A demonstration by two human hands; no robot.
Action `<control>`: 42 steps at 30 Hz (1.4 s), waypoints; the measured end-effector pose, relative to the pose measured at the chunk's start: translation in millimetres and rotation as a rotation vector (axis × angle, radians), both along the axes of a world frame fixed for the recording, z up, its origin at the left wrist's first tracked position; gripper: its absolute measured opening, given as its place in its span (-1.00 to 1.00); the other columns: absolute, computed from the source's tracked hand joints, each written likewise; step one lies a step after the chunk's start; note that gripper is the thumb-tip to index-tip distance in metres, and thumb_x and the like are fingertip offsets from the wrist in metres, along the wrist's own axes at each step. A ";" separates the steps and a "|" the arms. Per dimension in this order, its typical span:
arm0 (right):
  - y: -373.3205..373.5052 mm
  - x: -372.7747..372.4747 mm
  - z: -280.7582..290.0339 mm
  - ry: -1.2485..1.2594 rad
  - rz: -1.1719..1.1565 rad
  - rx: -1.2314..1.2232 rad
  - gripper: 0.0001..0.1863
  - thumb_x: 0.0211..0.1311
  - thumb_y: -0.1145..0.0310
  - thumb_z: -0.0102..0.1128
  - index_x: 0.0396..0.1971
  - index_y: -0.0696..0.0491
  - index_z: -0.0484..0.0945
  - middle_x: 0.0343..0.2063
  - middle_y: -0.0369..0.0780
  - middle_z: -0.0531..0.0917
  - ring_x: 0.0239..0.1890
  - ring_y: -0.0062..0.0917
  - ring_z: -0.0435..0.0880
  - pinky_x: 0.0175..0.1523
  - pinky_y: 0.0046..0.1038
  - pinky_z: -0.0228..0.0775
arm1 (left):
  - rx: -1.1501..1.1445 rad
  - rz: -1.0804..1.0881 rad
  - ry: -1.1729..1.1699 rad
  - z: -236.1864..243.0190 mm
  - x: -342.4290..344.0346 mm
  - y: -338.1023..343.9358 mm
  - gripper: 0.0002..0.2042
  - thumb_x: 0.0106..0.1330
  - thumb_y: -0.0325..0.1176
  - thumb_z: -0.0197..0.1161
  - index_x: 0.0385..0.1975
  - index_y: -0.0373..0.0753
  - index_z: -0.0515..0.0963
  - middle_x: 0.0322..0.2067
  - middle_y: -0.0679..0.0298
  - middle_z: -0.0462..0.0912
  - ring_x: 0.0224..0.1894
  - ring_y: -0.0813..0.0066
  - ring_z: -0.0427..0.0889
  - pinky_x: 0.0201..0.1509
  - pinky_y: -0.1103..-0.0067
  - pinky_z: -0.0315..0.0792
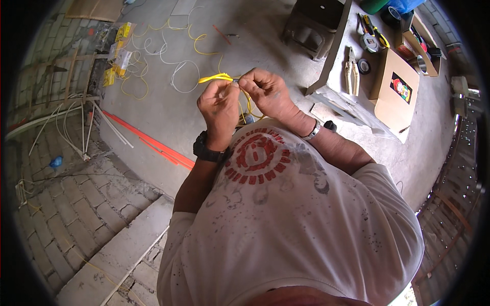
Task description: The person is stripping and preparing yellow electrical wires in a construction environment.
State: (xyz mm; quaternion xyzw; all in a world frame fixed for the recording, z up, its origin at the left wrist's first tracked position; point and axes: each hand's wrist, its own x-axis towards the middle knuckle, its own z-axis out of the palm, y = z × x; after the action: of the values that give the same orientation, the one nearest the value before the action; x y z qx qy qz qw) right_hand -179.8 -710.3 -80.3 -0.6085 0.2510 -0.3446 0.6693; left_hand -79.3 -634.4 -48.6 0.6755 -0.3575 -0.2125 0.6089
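Both hands meet in front of my chest at a bundle of yellow electrical wire (pixel 215 77). My left hand (pixel 218 108) is closed on the wire, its folded end sticking out to the left above the fingers. Thumb and fingers of my right hand (pixel 269 94) pinch close beside it, at a short dark piece between the fingertips; whether this is tape or bare wire end is too small to tell. More yellow wire hangs down below the hands, partly hidden behind them.
At right, a table (pixel 337 71) carries pliers (pixel 352 76), a tape measure (pixel 369 43), a black tape roll (pixel 363 66) and a cardboard box (pixel 395 86). A dark stool (pixel 312 25) stands behind. Loose white wire (pixel 176 76) and orange conduits (pixel 153 143) lie on the floor at left.
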 end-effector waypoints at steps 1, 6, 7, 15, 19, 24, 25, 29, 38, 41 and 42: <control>2.8 0.6 0.3 0.028 -0.087 -0.117 -0.86 0.21 0.43 0.15 -0.48 0.17 0.50 -0.61 -0.32 0.53 -0.52 -0.74 0.39 -0.39 -0.61 0.31 | -0.021 0.007 0.010 -2.4 -0.1 0.6 -0.91 0.15 -0.56 0.14 -0.57 -0.36 0.44 -0.68 0.50 0.33 -0.61 0.81 0.21 -0.59 0.74 0.13; 5.7 0.2 7.9 0.104 -0.094 -0.113 -0.85 0.20 0.44 0.16 -0.51 0.19 0.48 -0.59 -0.24 0.57 -0.52 -0.71 0.45 -0.39 -0.59 0.35 | -0.046 0.013 -0.044 -12.7 2.9 1.9 -0.92 0.14 -0.56 0.14 -0.57 -0.36 0.44 -0.67 0.48 0.35 -0.60 0.80 0.22 -0.58 0.73 0.15; 6.4 -0.2 9.7 0.113 -0.105 -0.126 -0.85 0.20 0.45 0.16 -0.52 0.19 0.47 -0.58 -0.22 0.59 -0.52 -0.70 0.48 -0.38 -0.58 0.37 | -0.032 0.029 -0.024 -12.1 1.6 2.8 -0.92 0.14 -0.55 0.13 -0.57 -0.36 0.45 -0.67 0.46 0.37 -0.60 0.78 0.25 -0.56 0.73 0.18; 3.0 5.3 6.5 0.000 -0.034 -0.184 -0.86 0.19 0.48 0.14 -0.54 0.21 0.49 -0.64 -0.25 0.58 -0.57 -0.67 0.51 -0.43 -0.55 0.40 | 0.003 0.029 0.458 1.9 3.2 11.3 -0.91 0.19 -0.52 0.08 -0.53 -0.36 0.46 -0.53 0.29 0.50 -0.47 0.63 0.41 -0.34 0.65 0.34; -14.8 -7.6 18.6 0.060 0.234 0.523 -0.84 0.20 0.42 0.13 -0.51 0.18 0.54 -0.73 -0.34 0.46 -0.71 -0.71 0.33 -0.62 -0.59 0.17 | 0.215 -0.093 0.126 26.0 6.2 28.8 -0.92 0.19 -0.52 0.08 -0.44 -0.40 0.50 -0.45 0.26 0.57 -0.38 0.58 0.49 -0.27 0.60 0.39; -20.7 -13.6 25.9 0.025 0.398 0.655 -0.84 0.19 0.40 0.14 -0.46 0.19 0.54 -0.77 -0.40 0.30 -0.77 -0.74 0.13 -0.67 -0.62 -0.07 | -0.120 -0.210 -1.067 54.6 35.3 26.4 -0.78 -0.02 -0.52 0.35 -0.33 -0.28 0.57 -0.30 0.22 0.59 -0.27 0.24 0.52 -0.16 0.44 0.40; -22.0 -12.8 28.1 0.022 0.429 0.691 -0.84 0.20 0.39 0.13 -0.44 0.20 0.53 -0.77 -0.41 0.28 -0.77 -0.74 0.13 -0.68 -0.62 -0.08 | -0.118 -0.205 -1.070 60.6 39.1 24.7 -0.78 -0.02 -0.52 0.35 -0.33 -0.28 0.57 -0.30 0.22 0.59 -0.27 0.24 0.52 -0.16 0.44 0.40; -29.4 -17.1 33.7 0.011 0.542 0.800 -0.82 0.24 0.38 0.09 -0.37 0.21 0.50 -0.78 -0.43 0.21 -0.77 -0.77 0.10 -0.71 -0.66 -0.12 | 0.034 -0.324 -1.323 71.5 47.7 25.6 -0.71 -0.05 -0.44 0.40 -0.26 -0.19 0.60 -0.15 0.32 0.53 -0.12 0.29 0.43 -0.04 0.44 0.34; -37.4 -27.0 25.7 -0.292 0.843 1.070 -0.79 0.31 0.33 -0.01 -0.31 0.19 0.48 -0.76 -0.48 0.19 -0.76 -0.81 0.08 -0.74 -0.72 -0.11 | -0.118 -0.530 0.024 64.4 43.0 11.5 -0.69 0.30 -0.39 0.16 -0.02 -0.42 0.44 -0.08 0.09 0.54 -0.06 0.49 0.51 -0.01 0.60 0.41; -34.0 -28.0 30.8 -0.310 0.814 1.088 -0.75 0.34 0.31 -0.03 -0.31 0.22 0.49 -0.77 -0.48 0.21 -0.78 -0.82 0.07 -0.74 -0.75 -0.11 | -0.062 -0.592 -0.185 56.0 40.4 3.8 -0.77 0.34 -0.42 0.07 -0.11 -0.43 0.49 -0.22 0.09 0.61 -0.20 0.41 0.60 -0.10 0.57 0.47; -33.7 -27.4 31.0 -0.310 0.813 1.082 -0.75 0.34 0.31 -0.03 -0.31 0.22 0.49 -0.77 -0.48 0.21 -0.78 -0.82 0.07 -0.74 -0.75 -0.11 | -0.059 -0.479 -0.171 56.3 34.2 1.7 -0.80 0.33 -0.40 0.10 -0.23 -0.42 0.55 -0.38 0.16 0.65 -0.32 0.50 0.61 -0.22 0.63 0.48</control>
State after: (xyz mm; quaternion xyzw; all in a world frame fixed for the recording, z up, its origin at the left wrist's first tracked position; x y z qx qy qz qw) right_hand -207.3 -744.1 -49.3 -0.1788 0.0411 0.0243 0.9827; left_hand -45.1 -632.7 7.7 0.5690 -0.5634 -0.2822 0.5284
